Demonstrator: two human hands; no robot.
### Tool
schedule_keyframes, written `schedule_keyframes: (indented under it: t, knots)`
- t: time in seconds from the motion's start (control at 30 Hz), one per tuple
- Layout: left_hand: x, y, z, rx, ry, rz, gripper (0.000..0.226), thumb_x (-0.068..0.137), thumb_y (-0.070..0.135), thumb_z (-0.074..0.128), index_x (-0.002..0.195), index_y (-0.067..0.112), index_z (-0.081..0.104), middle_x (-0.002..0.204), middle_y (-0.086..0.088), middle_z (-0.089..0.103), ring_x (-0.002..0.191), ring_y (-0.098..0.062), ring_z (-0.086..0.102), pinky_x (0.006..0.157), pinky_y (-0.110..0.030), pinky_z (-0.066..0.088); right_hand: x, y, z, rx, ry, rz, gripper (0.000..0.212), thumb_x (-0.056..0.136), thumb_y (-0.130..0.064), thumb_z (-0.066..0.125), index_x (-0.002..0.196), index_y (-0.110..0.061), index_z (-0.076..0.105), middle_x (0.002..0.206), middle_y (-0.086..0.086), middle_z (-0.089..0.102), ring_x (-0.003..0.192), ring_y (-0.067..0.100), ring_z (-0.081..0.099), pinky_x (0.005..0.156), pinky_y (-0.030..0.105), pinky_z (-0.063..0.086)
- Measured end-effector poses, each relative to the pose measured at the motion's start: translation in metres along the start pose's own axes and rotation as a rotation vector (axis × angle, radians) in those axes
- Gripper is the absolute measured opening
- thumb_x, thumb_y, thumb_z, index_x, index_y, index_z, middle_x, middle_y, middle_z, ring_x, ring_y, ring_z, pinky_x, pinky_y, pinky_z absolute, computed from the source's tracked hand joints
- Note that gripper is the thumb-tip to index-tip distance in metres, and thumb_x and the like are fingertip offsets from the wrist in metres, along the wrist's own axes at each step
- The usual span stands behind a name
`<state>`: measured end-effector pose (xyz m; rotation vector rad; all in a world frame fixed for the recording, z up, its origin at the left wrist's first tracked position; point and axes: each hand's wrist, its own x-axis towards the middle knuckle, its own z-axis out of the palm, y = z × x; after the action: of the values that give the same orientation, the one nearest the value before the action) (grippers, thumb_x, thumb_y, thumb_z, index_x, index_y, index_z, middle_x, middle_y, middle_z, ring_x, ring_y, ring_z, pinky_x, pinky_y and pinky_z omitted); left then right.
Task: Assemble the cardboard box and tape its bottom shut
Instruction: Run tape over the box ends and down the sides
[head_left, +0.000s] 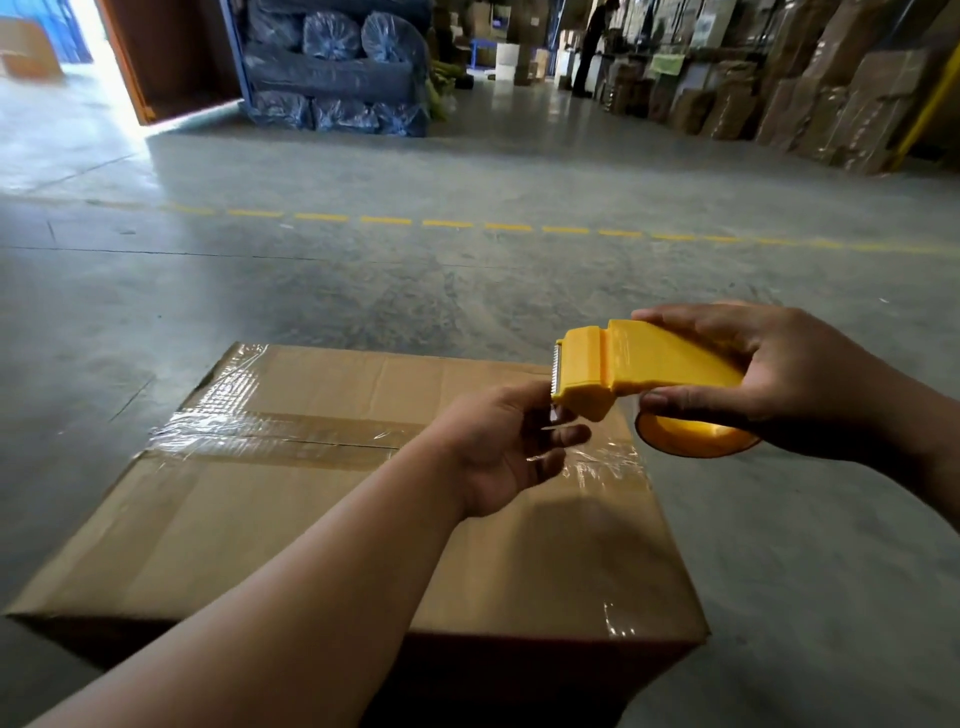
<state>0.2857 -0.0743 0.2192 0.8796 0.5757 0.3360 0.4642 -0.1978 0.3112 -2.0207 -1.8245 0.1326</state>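
Box position: cardboard box (311, 519) sits on the concrete floor (363, 291), directly below and in front of the person; flaps folded shut, upper face towards the camera

Key relation: taped centre seam (291, 441) runs left to right across the box; both hands hover above its right end, so a further strip would probably be drawn leftward along that axis; left hand is the nearer to the seam, dispenser blade points left

Left hand (509, 447): palm up, fingers loosely curled; thumb and fingertips at the serrated blade, seemingly picking at the clear tape end; whether tape is actually pinched cannot be told

Right hand (769, 379): wrapped around the yellow tape dispenser (644, 369), thumb under, fingers over the top; orange-tinted roll (696, 436) shows beneath

Box appearance: plain brown corrugated, creased; clear tape (249, 415) along the seam, wrinkled and glossy, wrapping over left and right edges

Judgement: seam looks sealed; a second strip or finish likely

Background: stacked cartons (831, 104), blue-wrapped bundles (337, 67), dashed yellow line (447, 223)
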Motion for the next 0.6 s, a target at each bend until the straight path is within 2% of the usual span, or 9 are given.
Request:
schedule_keyframes:
  t: [0.13, 0.2, 0.27, 0.33, 0.37, 0.4, 0.5, 0.6]
  knots:
    - [0.022, 0.026, 0.014, 0.149, 0.077, -0.079, 0.028, 0.102, 0.021, 0.045, 0.089, 0.01, 0.067, 0.08, -0.003, 0.064, 0.062, -0.01, 0.066, 0.048, -0.018, 0.041, -0.003, 0.02, 0.003, 0.082, 0.093, 0.065, 0.081, 0.058, -0.074, 0.069, 0.131, -0.045, 0.05, 0.131, -0.024, 0.051, 0.114, -0.001, 0.046, 0.087, 0.017, 0.036]
    - [0.032, 0.046, 0.023, 0.286, 0.116, -0.096, 0.027, 0.102, 0.016, 0.043, 0.088, 0.008, 0.065, 0.081, -0.005, 0.067, 0.059, -0.009, 0.067, 0.05, -0.017, 0.042, -0.004, 0.026, 0.006, 0.13, 0.121, 0.115, 0.082, 0.061, -0.068, 0.071, 0.135, -0.039, 0.048, 0.137, -0.018, 0.05, 0.118, 0.001, 0.046, 0.092, 0.022, 0.036]
    - [0.042, 0.064, 0.024, 0.438, 0.138, -0.11, 0.024, 0.099, 0.009, 0.048, 0.084, 0.007, 0.066, 0.079, -0.006, 0.071, 0.068, -0.011, 0.069, 0.062, -0.018, 0.046, -0.003, 0.027, 0.012, 0.17, 0.099, 0.143, 0.086, 0.063, -0.062, 0.074, 0.139, -0.035, 0.044, 0.141, -0.012, 0.048, 0.12, 0.006, 0.047, 0.097, 0.026, 0.039]
    - [0.048, 0.077, 0.016, 0.593, 0.16, -0.141, 0.013, 0.092, 0.008, 0.06, 0.085, 0.006, 0.07, 0.09, -0.01, 0.071, 0.088, -0.017, 0.066, 0.083, -0.025, 0.048, 0.002, 0.025, 0.018, 0.167, 0.055, 0.149, 0.091, 0.062, -0.064, 0.073, 0.142, -0.034, 0.04, 0.142, -0.01, 0.048, 0.121, 0.01, 0.049, 0.098, 0.032, 0.042]
    - [0.051, 0.081, 0.012, 0.66, 0.161, -0.148, 0.008, 0.09, 0.008, 0.064, 0.088, 0.005, 0.071, 0.095, -0.012, 0.071, 0.092, -0.019, 0.065, 0.088, -0.028, 0.049, 0.003, 0.025, 0.021, 0.16, 0.044, 0.153, 0.093, 0.062, -0.065, 0.072, 0.142, -0.034, 0.039, 0.142, -0.01, 0.047, 0.121, 0.011, 0.05, 0.098, 0.034, 0.043]
    - [0.056, 0.083, 0.007, 0.711, 0.151, -0.142, 0.007, 0.089, 0.006, 0.065, 0.089, 0.005, 0.072, 0.094, -0.013, 0.071, 0.089, -0.018, 0.066, 0.084, -0.028, 0.052, 0.005, 0.024, 0.024, 0.158, 0.044, 0.157, 0.094, 0.061, -0.066, 0.071, 0.143, -0.033, 0.038, 0.142, -0.01, 0.047, 0.121, 0.011, 0.05, 0.098, 0.035, 0.044]
    - [0.07, 0.088, -0.009, 0.783, 0.11, -0.082, 0.013, 0.093, 0.002, 0.06, 0.092, 0.006, 0.072, 0.089, -0.011, 0.071, 0.071, -0.013, 0.069, 0.061, -0.022, 0.056, 0.008, 0.018, 0.034, 0.23, 0.096, 0.185, 0.093, 0.062, -0.063, 0.073, 0.142, -0.029, 0.041, 0.141, -0.01, 0.049, 0.121, 0.01, 0.05, 0.099, 0.036, 0.044]
    - [0.08, 0.093, -0.02, 0.806, 0.041, -0.059, 0.018, 0.098, 0.002, 0.053, 0.102, 0.002, 0.07, 0.092, -0.012, 0.072, 0.073, -0.014, 0.07, 0.059, -0.021, 0.055, 0.003, 0.005, 0.046, 0.278, 0.159, 0.23, 0.093, 0.059, -0.065, 0.071, 0.141, -0.029, 0.043, 0.136, -0.01, 0.053, 0.115, 0.007, 0.053, 0.093, 0.03, 0.045]
